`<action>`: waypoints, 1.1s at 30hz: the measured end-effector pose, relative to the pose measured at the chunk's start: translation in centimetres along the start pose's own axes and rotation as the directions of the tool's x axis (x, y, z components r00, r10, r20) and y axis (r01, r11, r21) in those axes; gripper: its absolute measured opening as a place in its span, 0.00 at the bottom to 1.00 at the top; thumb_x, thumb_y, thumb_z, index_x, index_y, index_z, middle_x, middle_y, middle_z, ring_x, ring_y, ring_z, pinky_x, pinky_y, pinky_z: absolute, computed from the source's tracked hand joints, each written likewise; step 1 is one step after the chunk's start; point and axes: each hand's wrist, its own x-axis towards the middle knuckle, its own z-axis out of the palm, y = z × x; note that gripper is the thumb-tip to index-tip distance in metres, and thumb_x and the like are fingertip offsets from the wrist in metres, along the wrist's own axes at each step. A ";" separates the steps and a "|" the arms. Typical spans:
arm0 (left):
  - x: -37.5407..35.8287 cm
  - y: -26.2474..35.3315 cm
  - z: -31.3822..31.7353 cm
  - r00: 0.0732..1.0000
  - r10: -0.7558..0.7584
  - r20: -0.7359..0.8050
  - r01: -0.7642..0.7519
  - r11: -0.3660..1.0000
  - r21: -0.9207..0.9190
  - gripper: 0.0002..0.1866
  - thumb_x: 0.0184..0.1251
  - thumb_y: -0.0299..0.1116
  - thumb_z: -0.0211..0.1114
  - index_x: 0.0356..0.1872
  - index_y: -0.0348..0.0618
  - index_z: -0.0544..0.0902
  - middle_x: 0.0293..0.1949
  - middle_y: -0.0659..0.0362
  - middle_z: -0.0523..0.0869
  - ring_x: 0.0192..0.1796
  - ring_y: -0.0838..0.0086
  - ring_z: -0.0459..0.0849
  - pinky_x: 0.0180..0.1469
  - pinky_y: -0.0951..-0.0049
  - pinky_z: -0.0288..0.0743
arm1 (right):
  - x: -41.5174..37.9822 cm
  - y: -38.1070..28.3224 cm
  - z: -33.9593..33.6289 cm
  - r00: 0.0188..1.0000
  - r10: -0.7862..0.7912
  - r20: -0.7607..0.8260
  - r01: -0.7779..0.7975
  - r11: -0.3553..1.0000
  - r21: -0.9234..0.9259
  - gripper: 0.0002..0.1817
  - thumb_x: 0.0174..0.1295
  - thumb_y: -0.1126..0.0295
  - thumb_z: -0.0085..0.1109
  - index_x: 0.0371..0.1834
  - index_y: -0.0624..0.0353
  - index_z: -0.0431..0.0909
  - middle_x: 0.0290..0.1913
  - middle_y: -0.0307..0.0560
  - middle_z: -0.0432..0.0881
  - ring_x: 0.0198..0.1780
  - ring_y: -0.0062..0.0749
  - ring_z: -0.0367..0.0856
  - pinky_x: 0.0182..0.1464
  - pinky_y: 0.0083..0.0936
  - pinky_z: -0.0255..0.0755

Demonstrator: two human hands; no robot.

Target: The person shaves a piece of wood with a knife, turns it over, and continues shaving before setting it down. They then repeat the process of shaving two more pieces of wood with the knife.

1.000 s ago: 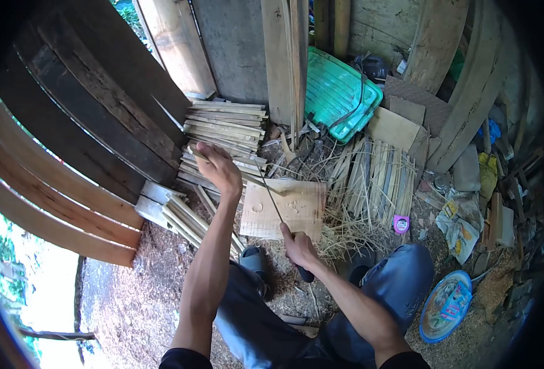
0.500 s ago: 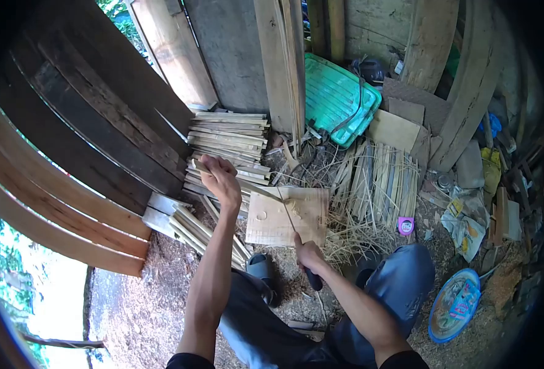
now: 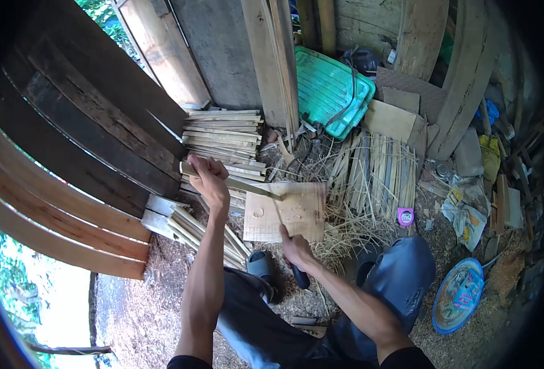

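Note:
My left hand (image 3: 208,178) is closed round the upper part of a split bamboo strip (image 3: 247,186), which slants down to the right. The strip's lower end rests on a square wooden board (image 3: 290,212) that has a few curled shavings on it. Closed as well, my right hand (image 3: 297,249) grips a knife by its dark handle (image 3: 300,278). The knife's thin blade (image 3: 277,214) points up and left over the board, near the strip's lower end. Part of the handle is hidden by my fingers.
Stacked strips (image 3: 222,138) lie behind the board, with loose ones (image 3: 201,230) at left. More strips (image 3: 379,172) and fibres lie at right, beside a pink tape measure (image 3: 405,216). A green plastic lid (image 3: 333,92) leans behind; a blue basin (image 3: 459,295) sits at right.
The knife blade and my right hand have moved slightly left. Shavings near the strip's lower end have come apart and lie scattered on the board. The whole view has shifted a little.

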 end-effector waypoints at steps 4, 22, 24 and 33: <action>-0.3 -0.2 0.4 1.000 0.022 0.012 -0.022 0.999 -0.039 0.25 0.71 0.52 0.49 0.19 0.49 0.54 0.13 0.68 0.50 0.14 0.84 0.47 0.15 0.78 0.39 | -4.5 -5.6 -1.7 0.936 -0.334 0.115 0.333 0.943 0.025 0.40 0.65 0.36 0.31 0.12 0.62 0.69 0.11 0.44 0.70 0.12 0.30 0.68 0.18 0.31 0.65; -1.3 0.2 0.3 0.995 0.066 -0.077 -0.065 0.998 0.013 0.21 0.73 0.48 0.46 0.23 0.49 0.56 0.14 0.68 0.56 0.14 0.86 0.51 0.15 0.80 0.43 | -0.3 0.1 -3.1 0.987 0.112 0.119 -0.103 0.991 -0.086 0.39 0.66 0.38 0.32 0.16 0.66 0.71 0.15 0.49 0.74 0.15 0.33 0.74 0.18 0.32 0.68; -1.4 0.0 0.5 0.995 0.049 -0.082 -0.048 0.999 0.006 0.20 0.74 0.45 0.44 0.23 0.47 0.57 0.13 0.68 0.57 0.14 0.85 0.54 0.14 0.81 0.45 | 0.0 0.2 -1.6 0.991 0.079 0.112 -0.079 0.997 -0.008 0.39 0.66 0.38 0.32 0.16 0.66 0.70 0.15 0.49 0.73 0.15 0.32 0.74 0.18 0.32 0.68; -0.9 -0.3 0.8 0.995 0.067 -0.080 -0.067 0.998 0.007 0.23 0.73 0.50 0.47 0.20 0.49 0.56 0.14 0.68 0.56 0.15 0.85 0.51 0.16 0.80 0.42 | -0.9 -0.6 -1.3 0.983 -0.157 0.096 0.150 0.986 0.077 0.39 0.65 0.38 0.32 0.14 0.64 0.70 0.12 0.48 0.72 0.15 0.30 0.73 0.20 0.32 0.68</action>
